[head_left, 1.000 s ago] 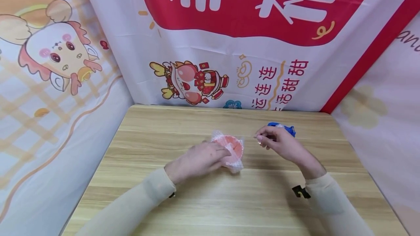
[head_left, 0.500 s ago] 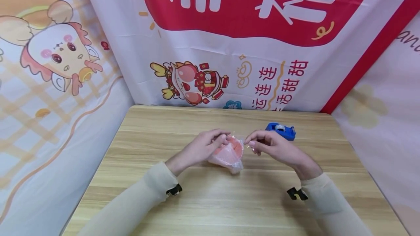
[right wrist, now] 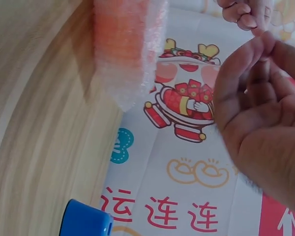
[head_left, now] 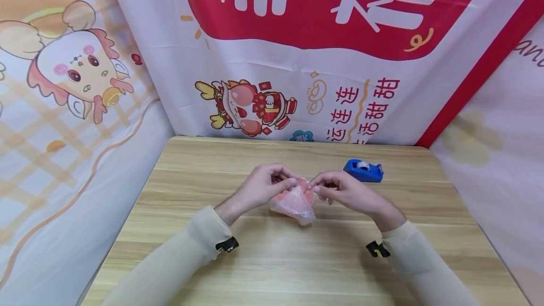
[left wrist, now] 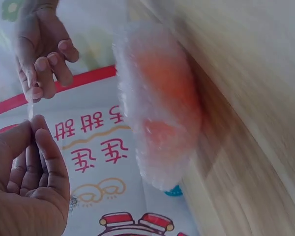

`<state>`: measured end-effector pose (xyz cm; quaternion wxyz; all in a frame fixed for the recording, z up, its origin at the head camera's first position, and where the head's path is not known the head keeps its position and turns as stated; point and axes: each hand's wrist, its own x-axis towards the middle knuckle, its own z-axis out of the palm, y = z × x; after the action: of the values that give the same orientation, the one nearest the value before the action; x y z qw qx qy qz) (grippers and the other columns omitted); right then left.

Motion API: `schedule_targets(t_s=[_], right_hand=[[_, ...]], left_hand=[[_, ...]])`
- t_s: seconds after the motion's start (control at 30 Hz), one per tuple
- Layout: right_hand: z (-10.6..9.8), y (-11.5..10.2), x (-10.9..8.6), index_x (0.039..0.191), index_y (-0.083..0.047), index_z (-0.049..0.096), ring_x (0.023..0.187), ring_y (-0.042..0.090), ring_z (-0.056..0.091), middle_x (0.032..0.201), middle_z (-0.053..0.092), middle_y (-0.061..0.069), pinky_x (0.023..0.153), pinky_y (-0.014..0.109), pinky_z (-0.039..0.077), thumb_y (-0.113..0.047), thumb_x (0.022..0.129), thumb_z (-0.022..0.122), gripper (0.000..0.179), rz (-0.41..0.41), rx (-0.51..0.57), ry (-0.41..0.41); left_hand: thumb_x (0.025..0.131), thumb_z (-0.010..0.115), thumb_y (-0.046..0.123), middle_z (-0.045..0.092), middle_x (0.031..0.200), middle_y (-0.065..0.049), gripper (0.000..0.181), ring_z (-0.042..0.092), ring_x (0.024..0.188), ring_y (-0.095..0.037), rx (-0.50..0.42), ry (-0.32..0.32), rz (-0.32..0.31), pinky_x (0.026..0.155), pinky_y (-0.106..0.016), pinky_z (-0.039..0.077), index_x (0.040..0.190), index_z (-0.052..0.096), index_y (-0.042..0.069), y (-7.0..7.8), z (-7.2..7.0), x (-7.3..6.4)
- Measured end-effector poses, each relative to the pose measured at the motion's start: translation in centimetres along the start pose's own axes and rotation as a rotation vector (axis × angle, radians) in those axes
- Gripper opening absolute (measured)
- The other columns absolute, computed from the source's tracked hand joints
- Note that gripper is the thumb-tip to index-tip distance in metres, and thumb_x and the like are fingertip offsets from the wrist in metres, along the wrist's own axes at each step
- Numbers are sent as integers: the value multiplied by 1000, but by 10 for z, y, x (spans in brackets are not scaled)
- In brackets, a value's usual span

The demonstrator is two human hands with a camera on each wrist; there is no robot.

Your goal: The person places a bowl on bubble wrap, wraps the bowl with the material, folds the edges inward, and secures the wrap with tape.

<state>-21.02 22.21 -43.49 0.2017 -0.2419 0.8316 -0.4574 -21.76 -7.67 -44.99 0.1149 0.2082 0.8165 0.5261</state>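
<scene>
An orange-pink object in bubble wrap (head_left: 294, 206) rests on the table; the wrap hides its exact kind. Just above its far side my left hand (head_left: 262, 185) and right hand (head_left: 352, 193) face each other, fingertips close together. Stretched between them in the left wrist view is a short clear strip of tape (left wrist: 31, 109), pinched at one end by the thumb and finger of each hand. In that view the bubble-wrapped object (left wrist: 160, 103) stands apart from both hands. A blue tape dispenser (head_left: 363, 171) with a clear roll sits beyond my right hand.
The wooden table (head_left: 272, 268) ends at a printed cloth backdrop (head_left: 255, 60) behind it. Cloth walls also flank it on the left (head_left: 76, 155) and right (head_left: 480, 107). In the right wrist view the dispenser (right wrist: 84, 220) shows at the bottom edge.
My left hand has lifted off the wrapped object and moved to its far side. My right hand has come left from beside the dispenser, bringing the tape to the left fingers.
</scene>
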Motion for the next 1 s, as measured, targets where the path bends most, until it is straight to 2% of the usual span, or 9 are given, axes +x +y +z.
schedule_targets(t_s=[0.13, 0.27, 0.4, 0.53, 0.63, 0.77, 0.9, 1.0], right_hand=[[8, 4, 8, 137, -3, 82, 97, 27, 68, 120, 80, 19, 80, 32, 65, -19, 119, 70, 27, 63, -65, 54], [17, 4, 16, 130, -3, 85, 92, 18, 66, 110, 82, 12, 77, 26, 61, -17, 116, 75, 23, 106, -171, 128], [26, 5, 23, 119, -3, 87, 85, 16, 64, 96, 79, 7, 72, 24, 57, -15, 114, 78, 16, 162, -230, 185], [34, 8, 29, 112, -5, 83, 86, 19, 64, 96, 76, 7, 73, 25, 55, -17, 115, 76, 14, 239, -237, 214], [38, 11, 33, 109, -7, 82, 91, 21, 64, 102, 73, 9, 75, 27, 56, -18, 115, 75, 15, 259, -266, 238], [43, 16, 39, 103, -5, 84, 108, 28, 64, 122, 68, 16, 84, 35, 59, -20, 114, 75, 21, 262, -297, 280], [46, 20, 43, 94, -4, 81, 128, 36, 65, 143, 65, 23, 100, 48, 64, -22, 114, 76, 27, 278, -304, 312], [48, 24, 46, 93, -6, 78, 131, 37, 66, 149, 65, 23, 107, 50, 67, -23, 114, 78, 27, 304, -304, 323]], left_hand=[[111, 84, 17, 87, 111, 1, 17, 78, 97, -12, 100, 24, 6, 86, -26, 68, 127, 85, 12, -4, 2, 1], [110, 85, 16, 88, 110, 1, 11, 78, 96, -8, 258, 45, 20, 88, -29, 70, 120, 87, 14, -7, 5, 3], [110, 85, 18, 88, 106, 2, 5, 77, 91, -6, 359, 49, 3, 84, -28, 69, 114, 88, 17, -9, 6, 5], [111, 85, 21, 87, 104, 2, 7, 76, 89, -8, 412, 40, -25, 81, -30, 68, 115, 87, 16, -13, 8, 11], [110, 86, 29, 85, 112, 2, 12, 75, 103, -16, 546, 51, -41, 99, -38, 64, 115, 88, 18, -16, 10, 15], [107, 89, 40, 77, 141, -2, 19, 64, 137, -28, 721, 89, -50, 117, -53, 50, 111, 91, 23, -22, 11, 21], [106, 89, 40, 67, 166, -3, 17, 54, 156, -33, 711, 86, -80, 126, -59, 44, 105, 92, 23, -27, 11, 26], [106, 89, 39, 65, 171, -4, 17, 54, 161, -37, 688, 61, -109, 131, -62, 42, 101, 91, 23, -31, 12, 31]])
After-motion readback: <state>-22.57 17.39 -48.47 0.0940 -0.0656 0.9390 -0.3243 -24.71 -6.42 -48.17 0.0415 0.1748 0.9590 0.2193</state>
